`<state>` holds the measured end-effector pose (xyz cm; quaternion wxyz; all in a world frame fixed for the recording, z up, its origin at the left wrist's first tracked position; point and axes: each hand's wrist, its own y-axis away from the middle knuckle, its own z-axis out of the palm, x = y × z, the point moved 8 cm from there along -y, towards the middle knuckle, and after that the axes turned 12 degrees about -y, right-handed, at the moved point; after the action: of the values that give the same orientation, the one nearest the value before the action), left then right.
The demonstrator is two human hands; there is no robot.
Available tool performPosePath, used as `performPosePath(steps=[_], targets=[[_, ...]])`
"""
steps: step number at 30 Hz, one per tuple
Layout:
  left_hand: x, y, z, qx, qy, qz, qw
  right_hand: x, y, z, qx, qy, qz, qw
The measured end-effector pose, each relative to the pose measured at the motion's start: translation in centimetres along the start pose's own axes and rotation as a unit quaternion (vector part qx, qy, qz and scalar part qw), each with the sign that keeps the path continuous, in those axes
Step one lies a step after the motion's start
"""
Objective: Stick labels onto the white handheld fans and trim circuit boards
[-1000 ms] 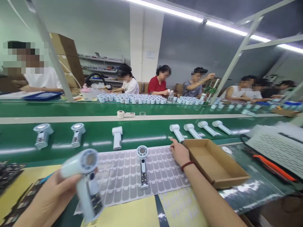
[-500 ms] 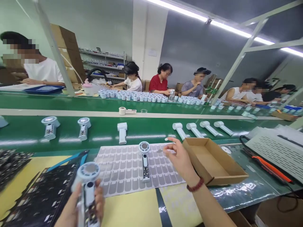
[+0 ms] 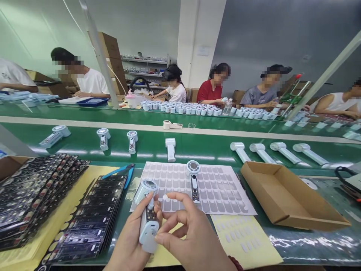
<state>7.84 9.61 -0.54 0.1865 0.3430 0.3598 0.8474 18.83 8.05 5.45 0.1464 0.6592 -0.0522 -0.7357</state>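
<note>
"Can any writing be read?"
"None. The sheet of paper (image 3: 203,51) on the pillar (image 3: 194,34) is too small and faint to make out."
"And the stacked circuit boards (image 3: 93,222)?"
"They bear small pale marks, but no letter or number comes out clearly."
"The held fan (image 3: 150,214)?"
"Nothing on it is legible either."

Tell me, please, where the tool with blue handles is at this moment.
In the head view, the blue-handled tool lies left of centre, at the far end of the black circuit boards, left of the grey sticker sheet.
</note>
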Motion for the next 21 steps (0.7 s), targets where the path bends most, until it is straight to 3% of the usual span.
performPosePath(steps=[15,21], targets=[[0.4,-0.1,-0.5,0.014,-0.005,0.007,1.0,0.9,-1.2,0.9,-0.003,0.006,-0.008,1.0],[0.5,-0.1,-0.6,0.005,0.007,0.015,1.0,0.2,-0.7,1.0,0.006,0.035,0.005,0.999]])
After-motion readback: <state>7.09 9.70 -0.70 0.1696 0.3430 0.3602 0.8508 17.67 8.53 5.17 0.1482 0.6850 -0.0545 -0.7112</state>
